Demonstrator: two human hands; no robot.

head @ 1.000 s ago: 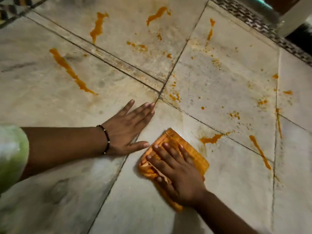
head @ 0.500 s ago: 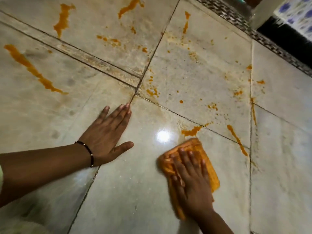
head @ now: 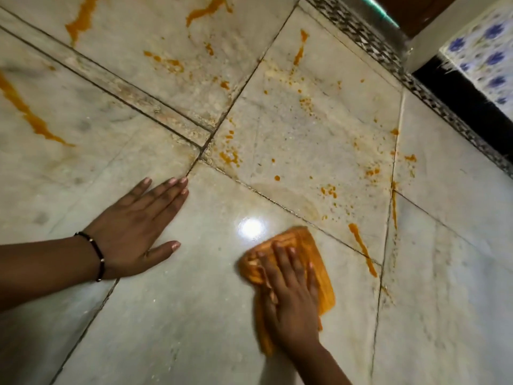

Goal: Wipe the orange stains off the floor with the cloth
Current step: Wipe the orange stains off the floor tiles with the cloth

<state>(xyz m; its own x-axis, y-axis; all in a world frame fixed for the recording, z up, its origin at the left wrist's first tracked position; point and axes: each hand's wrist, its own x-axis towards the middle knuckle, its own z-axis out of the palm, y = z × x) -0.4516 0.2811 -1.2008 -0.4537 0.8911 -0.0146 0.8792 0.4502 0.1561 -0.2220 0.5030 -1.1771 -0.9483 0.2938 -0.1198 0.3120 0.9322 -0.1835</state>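
1. Step in hand: wiping is under way. The right hand is pressing the cloth flat against the floor, fingers lying straight on top of it, not curled round it.
2. The cloth, orange and folded, is lying on the near tile, just below a grout line and beside a bright light reflection.
3. The left hand is resting palm-down on the floor, fingers straight and holding nothing; judged to be bracing the body.
4. Next move, as a judgement: the nearest streak is lying just right of the cloth, so a push rightward and forward is called for, with pressure kept on.
5. Count: one cloth; two hands; one bracelet on the left wrist.
6. Stains: about six long streaks are showing, plus many small splatters too numerous to count. Most of the task is remaining.
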